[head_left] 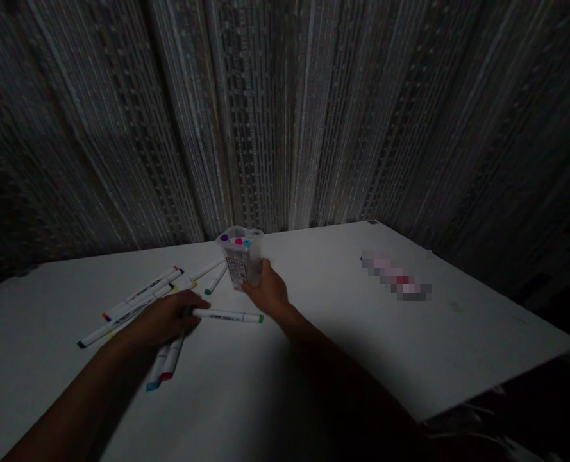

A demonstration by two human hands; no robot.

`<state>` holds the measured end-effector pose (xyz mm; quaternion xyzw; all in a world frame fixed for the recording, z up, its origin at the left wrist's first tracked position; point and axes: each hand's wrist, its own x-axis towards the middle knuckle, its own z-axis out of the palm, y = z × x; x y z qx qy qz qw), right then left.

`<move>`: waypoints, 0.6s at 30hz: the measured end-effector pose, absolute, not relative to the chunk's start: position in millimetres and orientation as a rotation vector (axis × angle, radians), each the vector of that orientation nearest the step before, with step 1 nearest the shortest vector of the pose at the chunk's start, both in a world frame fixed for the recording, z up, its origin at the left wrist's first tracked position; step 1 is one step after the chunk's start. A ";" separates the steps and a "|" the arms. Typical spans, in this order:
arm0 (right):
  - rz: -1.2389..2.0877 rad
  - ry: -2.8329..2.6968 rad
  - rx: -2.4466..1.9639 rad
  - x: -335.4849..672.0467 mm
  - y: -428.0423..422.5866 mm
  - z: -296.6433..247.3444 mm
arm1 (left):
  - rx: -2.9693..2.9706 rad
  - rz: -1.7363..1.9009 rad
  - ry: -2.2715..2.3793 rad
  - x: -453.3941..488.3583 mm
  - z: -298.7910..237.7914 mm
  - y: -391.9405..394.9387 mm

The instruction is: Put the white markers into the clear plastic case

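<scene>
My right hand (271,287) is closed around the lower right side of a clear plastic container (254,263), which stands on the white table. Purple, pink and blue marker ends (239,241) show near its top, and a printed label (237,272) is on its front. To the left, my left hand (176,312) has its fingers closed at the left end of a white marker with a green tip (231,316). Beneath that hand lie two more markers, one with a red end (168,371) and one with a light blue end (154,378).
Several white markers (143,292) with coloured ends lie loosely left of the container. One with a green end (215,280) rests by its base. A pixelated pinkish object (395,276) is on the right of the table (333,308). A striped curtain (275,115) hangs behind.
</scene>
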<state>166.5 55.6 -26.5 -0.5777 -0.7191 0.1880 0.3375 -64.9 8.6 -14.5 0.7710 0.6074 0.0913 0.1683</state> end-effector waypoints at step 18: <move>0.469 -1.879 -1.497 167.1 56.3 -28.1 | 2.164 0.239 1.731 -61.5 -13.1 9.1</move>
